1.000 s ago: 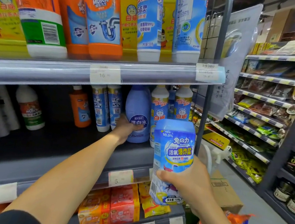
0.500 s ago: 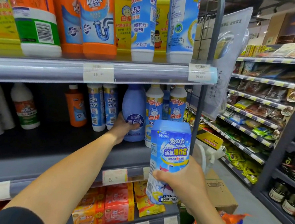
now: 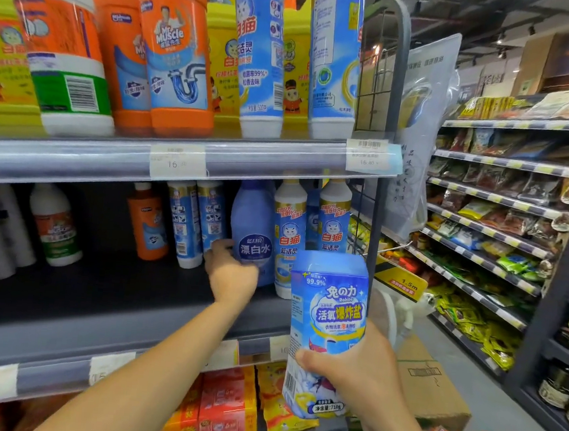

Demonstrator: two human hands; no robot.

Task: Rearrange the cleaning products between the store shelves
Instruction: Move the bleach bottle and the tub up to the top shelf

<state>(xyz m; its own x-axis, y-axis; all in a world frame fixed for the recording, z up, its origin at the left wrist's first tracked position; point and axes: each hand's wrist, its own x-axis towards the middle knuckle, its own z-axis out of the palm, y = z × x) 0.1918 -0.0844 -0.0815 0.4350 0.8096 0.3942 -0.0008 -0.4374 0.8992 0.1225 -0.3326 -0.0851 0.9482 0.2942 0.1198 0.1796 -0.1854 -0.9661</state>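
Now my left hand (image 3: 233, 274) has slid from the front of the bleach bottle (image 3: 253, 226) to its left flank, fingers curled round it on the middle shelf (image 3: 97, 298). My right hand (image 3: 365, 373) still grips the blue powder tub (image 3: 327, 322) out front, probably bound for the gap I'm making.

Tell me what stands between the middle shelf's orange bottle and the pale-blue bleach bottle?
Two slim blue-and-white plastic bottles, standing side by side, as the head view shows.
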